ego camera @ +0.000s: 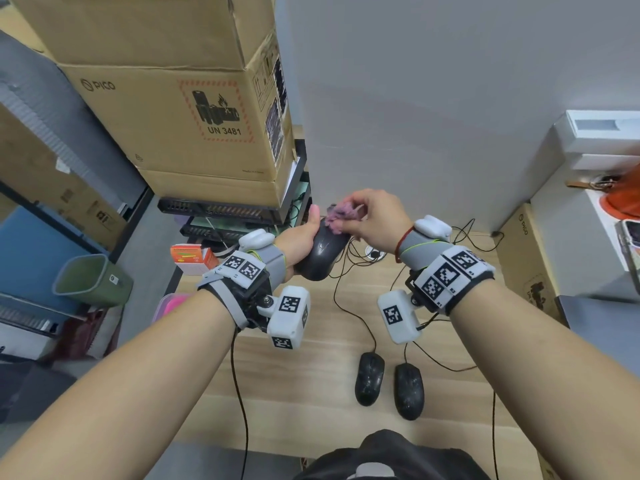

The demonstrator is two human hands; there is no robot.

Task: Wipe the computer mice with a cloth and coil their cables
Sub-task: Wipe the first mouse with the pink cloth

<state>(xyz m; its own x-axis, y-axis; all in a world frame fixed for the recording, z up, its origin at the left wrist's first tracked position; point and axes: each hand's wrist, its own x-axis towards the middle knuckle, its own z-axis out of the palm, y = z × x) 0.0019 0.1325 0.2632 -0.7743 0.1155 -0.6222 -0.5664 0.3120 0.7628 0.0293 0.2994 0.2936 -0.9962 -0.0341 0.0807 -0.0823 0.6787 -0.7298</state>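
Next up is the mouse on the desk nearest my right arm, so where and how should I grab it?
Probably from above, across the narrow sides of the right-hand mouse: it lies flat with its humped back up and its cable leading away from you, so the sides are free.

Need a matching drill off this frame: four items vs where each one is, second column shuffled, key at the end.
Items:
1. pink cloth
2. held mouse
3. two black mice
4. green bin

Places:
A. on the floor, left of the table
B. lying side by side on the wooden table
C. pinched in the right hand, pressed on a mouse's front end
D. gripped in the left hand, above the table

Pairs: 1-C, 2-D, 3-B, 4-A
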